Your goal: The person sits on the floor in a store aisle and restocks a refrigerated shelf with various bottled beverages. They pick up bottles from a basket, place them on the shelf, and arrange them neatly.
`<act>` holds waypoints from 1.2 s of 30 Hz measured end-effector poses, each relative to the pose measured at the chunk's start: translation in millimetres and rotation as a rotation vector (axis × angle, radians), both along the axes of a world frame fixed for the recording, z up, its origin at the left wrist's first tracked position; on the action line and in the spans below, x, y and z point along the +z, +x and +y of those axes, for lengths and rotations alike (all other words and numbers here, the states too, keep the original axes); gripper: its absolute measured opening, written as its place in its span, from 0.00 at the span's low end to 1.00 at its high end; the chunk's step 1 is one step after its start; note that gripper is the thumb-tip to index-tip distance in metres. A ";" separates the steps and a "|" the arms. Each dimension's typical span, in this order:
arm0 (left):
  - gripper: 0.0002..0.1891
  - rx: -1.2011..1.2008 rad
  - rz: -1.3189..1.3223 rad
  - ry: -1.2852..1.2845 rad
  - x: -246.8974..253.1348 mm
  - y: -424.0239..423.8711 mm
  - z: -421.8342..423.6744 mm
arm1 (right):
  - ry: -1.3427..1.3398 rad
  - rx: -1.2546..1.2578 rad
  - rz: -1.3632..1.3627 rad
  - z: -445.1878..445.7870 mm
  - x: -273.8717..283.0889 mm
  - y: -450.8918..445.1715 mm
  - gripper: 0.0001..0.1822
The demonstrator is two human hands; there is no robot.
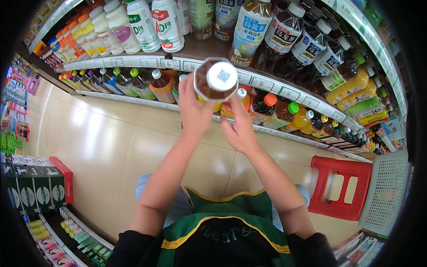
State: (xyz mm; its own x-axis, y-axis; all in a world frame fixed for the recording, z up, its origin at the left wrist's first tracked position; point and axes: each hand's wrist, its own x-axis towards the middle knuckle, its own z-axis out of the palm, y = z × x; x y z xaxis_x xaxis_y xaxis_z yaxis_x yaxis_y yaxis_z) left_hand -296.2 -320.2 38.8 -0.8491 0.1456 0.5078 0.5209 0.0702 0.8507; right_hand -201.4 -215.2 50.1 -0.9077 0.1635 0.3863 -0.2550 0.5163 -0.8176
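Observation:
In front of the drinks shelf I see, from above, a clear plastic bottle [202, 80] of dark brown drink. Its white cap [221, 76] bears a printed code. My left hand [196, 108] grips the bottle from the left. My right hand [239, 125] is at its lower right, fingers reaching up along its side and thumb apart from it. Whether the right fingers grip it is hidden. Directly behind the bottle runs the shelf's front edge with its label strip [263, 83]. Suntory oolong tea bottles [283, 31] stand on that shelf.
White milk-drink bottles [168, 26] stand upper left. Capped drink bottles [283, 111] line the lower shelf. On the tiled floor [100, 143], a red plastic stool [358, 187] stands right, beside a grey perforated basket [383, 193]. Dark green cartons [41, 187] are stacked at left.

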 end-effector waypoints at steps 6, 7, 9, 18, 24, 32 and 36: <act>0.30 -0.005 0.040 0.079 41.3 -45.0 30.6 | 0.051 -0.001 0.166 8.1 23.1 -48.0 0.45; 0.30 0.022 0.076 0.052 40.6 -50.5 33.0 | 0.065 -0.011 0.163 10.1 23.0 -52.8 0.45; 0.29 -0.057 0.033 0.213 33.9 -61.1 41.6 | 0.088 -0.029 0.151 13.2 21.7 -60.1 0.45; 0.34 -0.028 -0.019 -0.039 47.4 -76.0 49.9 | 0.118 -0.144 0.088 21.9 20.8 -76.5 0.45; 0.38 -0.069 0.040 -0.189 56.5 -85.0 49.6 | 0.040 -0.170 0.088 20.2 20.6 -81.8 0.44; 0.34 -0.021 0.039 -0.352 59.5 -87.3 51.2 | 0.038 -0.208 0.088 15.2 15.1 -86.3 0.43; 0.35 -0.072 0.055 -0.374 57.2 -90.1 46.3 | 0.092 -0.237 0.125 11.7 10.1 -87.1 0.43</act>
